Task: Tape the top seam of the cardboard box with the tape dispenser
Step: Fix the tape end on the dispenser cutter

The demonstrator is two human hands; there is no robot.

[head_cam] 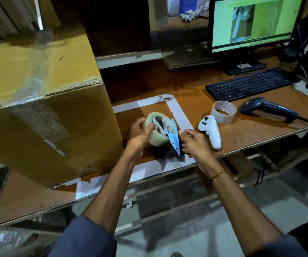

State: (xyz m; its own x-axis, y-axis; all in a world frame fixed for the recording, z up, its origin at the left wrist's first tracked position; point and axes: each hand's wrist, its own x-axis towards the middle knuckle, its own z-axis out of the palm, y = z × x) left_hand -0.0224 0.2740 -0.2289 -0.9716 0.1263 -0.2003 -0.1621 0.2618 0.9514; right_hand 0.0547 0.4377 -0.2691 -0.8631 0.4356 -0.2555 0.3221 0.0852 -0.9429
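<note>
A large cardboard box [38,86] stands on the left of the wooden table, a strip of clear tape running along its top seam and down its front face. The tape dispenser [163,133], a blue metal frame with a clear tape roll, sits just right of the box inside a white taped rectangle. My left hand [140,134] grips the roll from the left, thumb on its side. My right hand [192,141] touches the blue blade end on the right with its fingertips.
A white controller [211,131], a spare roll of clear tape [223,112], a barcode scanner [268,109], a black keyboard [249,83] and a lit monitor [251,23] lie to the right. The table's front edge [260,145] runs just below my hands.
</note>
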